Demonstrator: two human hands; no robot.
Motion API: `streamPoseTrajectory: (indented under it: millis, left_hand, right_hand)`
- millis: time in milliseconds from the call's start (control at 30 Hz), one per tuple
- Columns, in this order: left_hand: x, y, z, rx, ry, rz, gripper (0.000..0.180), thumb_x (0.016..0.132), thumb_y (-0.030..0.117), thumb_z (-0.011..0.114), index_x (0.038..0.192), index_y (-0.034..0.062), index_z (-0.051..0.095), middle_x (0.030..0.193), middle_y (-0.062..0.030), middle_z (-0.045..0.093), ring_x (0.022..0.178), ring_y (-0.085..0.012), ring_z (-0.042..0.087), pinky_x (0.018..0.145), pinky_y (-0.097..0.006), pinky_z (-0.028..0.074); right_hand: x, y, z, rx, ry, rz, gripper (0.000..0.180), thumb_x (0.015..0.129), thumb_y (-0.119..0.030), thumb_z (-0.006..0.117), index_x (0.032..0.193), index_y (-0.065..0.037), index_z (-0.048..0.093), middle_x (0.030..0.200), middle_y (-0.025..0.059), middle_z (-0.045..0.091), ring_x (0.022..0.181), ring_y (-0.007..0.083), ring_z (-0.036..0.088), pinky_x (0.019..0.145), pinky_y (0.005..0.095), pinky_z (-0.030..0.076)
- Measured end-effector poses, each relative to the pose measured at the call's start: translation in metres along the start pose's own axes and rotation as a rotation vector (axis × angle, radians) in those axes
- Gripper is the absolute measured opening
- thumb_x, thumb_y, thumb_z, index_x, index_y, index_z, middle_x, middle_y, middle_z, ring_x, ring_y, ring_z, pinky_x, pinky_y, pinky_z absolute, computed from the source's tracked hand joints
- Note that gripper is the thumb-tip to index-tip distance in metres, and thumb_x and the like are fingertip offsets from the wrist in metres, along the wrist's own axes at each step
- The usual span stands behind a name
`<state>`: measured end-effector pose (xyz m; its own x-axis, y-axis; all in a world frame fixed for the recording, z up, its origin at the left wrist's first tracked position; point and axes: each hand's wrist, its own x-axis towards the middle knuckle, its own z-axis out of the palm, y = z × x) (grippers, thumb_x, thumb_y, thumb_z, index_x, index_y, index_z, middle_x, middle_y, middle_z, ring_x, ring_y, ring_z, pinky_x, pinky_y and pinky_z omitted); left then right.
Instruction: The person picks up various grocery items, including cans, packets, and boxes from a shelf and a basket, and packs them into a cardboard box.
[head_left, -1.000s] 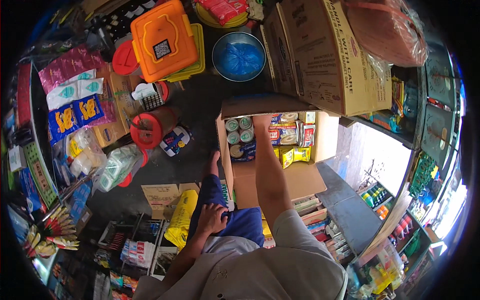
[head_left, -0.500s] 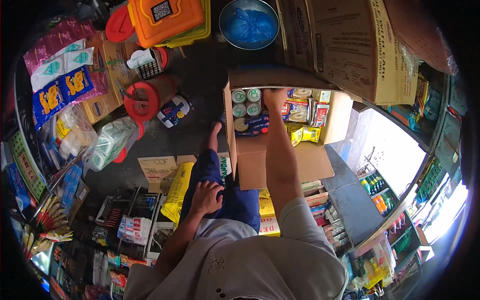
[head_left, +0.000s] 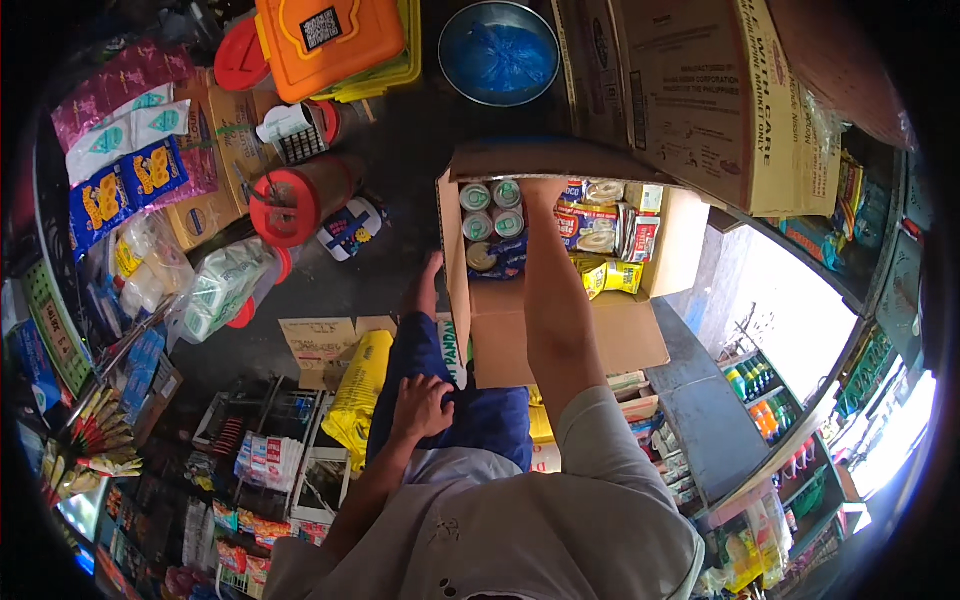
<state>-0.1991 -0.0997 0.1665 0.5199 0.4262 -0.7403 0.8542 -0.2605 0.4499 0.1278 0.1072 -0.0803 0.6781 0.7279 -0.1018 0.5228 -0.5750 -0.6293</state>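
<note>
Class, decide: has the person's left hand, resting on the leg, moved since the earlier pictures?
No, not noticeably: the left hand lies just right of the yellow pack, as before, though the whole view has shifted.

The right hand [head_left: 545,188] had its fingers hidden at the upper edge of the open carton [head_left: 682,240], so what they touched could not be told, while the view's top edge cut off the orange lid [head_left: 330,55].

I had the right arm [head_left: 562,320] stretched nearly straight forward, the right hand [head_left: 543,187] at its end mostly hidden from me. I saw the left forearm [head_left: 374,488] angled inward, the left hand [head_left: 424,408] lying palm down, relaxed, on the lap [head_left: 487,412].
</note>
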Motion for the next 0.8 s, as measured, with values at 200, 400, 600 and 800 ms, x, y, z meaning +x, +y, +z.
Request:
streamPoseTrajectory:
  millis: [200,400,600,800]
  left_hand:
    - [0.009,-0.004,-0.002,0.0,0.038,0.066,0.034,0.077,0.034,0.071,0.106,0.0176,0.071,0.108,-0.0048,0.065,0.109,-0.0263,0.056,0.098,-0.048,0.038]
    - [0.028,-0.017,-0.058,0.231,-0.022,0.261,0.036,0.081,0.038,0.067,0.111,0.0182,0.07,0.114,-0.0065,0.066,0.114,-0.0286,0.057,0.104,-0.052,0.038]
    - [0.077,0.003,-0.08,0.465,-0.586,0.407,0.049,0.099,0.051,0.042,0.122,0.0135,0.065,0.132,-0.0166,0.06,0.125,-0.0372,0.054,0.106,-0.051,0.04]
    - [0.089,0.091,-0.046,0.477,-1.168,0.635,0.068,0.104,0.056,0.033,0.136,-0.001,0.052,0.135,-0.0209,0.058,0.129,-0.0307,0.051,0.111,-0.039,0.036]
  right_hand:
    - [-0.003,0.01,-0.036,0.17,-0.093,-0.165,0.035,0.088,-0.023,0.068,0.117,-0.004,0.062,0.117,0.0228,0.064,0.108,0.0425,0.061,0.094,0.0455,0.048]
    - [-0.138,-0.065,-0.194,0.322,-0.155,0.253,0.033,0.086,-0.025,0.072,0.104,-0.002,0.057,0.088,0.0172,0.067,0.082,0.0282,0.067,0.074,0.0404,0.052]
    - [-0.318,-0.095,-0.352,0.354,-0.063,0.545,0.024,0.088,-0.018,0.07,0.104,-0.003,0.059,0.089,0.0135,0.069,0.082,0.0233,0.068,0.075,0.0373,0.053]
    - [-0.463,-0.198,-0.477,0.311,0.603,0.678,0.032,0.092,-0.027,0.069,0.111,-0.002,0.06,0.099,0.0168,0.069,0.093,0.0268,0.068,0.081,0.0388,0.053]
